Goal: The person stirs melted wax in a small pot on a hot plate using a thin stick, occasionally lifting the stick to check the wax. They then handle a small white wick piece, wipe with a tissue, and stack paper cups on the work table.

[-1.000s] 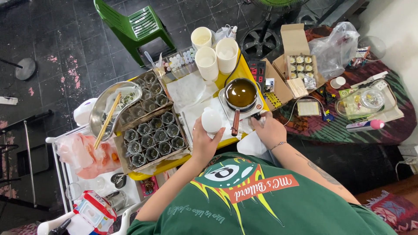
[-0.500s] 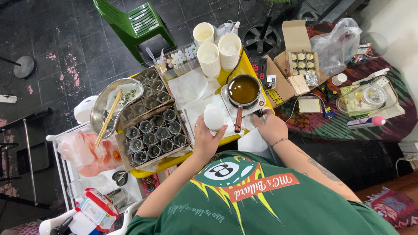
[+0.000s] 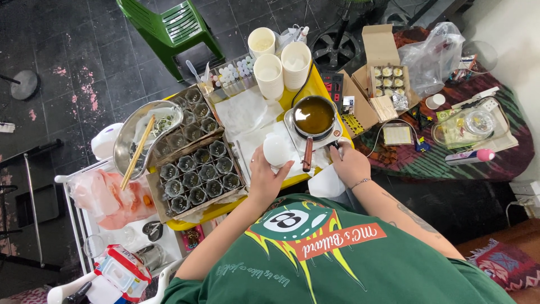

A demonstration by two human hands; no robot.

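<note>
Two hands work at the near edge of a yellow table (image 3: 323, 84). The fingers of the left hand (image 3: 264, 179) are wrapped around a white cup (image 3: 277, 151), lifted just over white paper at the middle of the table. The right hand (image 3: 350, 164) sits at 3 o'clock of that cup, its fingers curled at a dark knob on the front of a small hot plate (image 3: 336, 135); whether they pinch it cannot be told. On the plate stands one saucepan (image 3: 314, 116) of amber liquid, its brown handle pointing to 6 o'clock, between the two hands.

At 12 o'clock of the pan are three tall white paper cups (image 3: 269, 74). At 9 o'clock of the held cup lie two cardboard trays of small glass jars (image 3: 197, 179); the nearer one shows twelve, the farther one is partly covered by a metal bowl (image 3: 140, 135) holding two chopsticks, so its count is unclear. A clear box of small vials (image 3: 233, 75) sits at 11 o'clock, too small to count.

At 2 o'clock an open cardboard box (image 3: 387, 79) holds six filled round tins. Beyond it lies a clear plastic bag (image 3: 433, 56). A green chair (image 3: 174, 28) stands at 11 o'clock on the dark floor. At 8 o'clock a red and white carton (image 3: 124, 270) is cut off by the frame.
</note>
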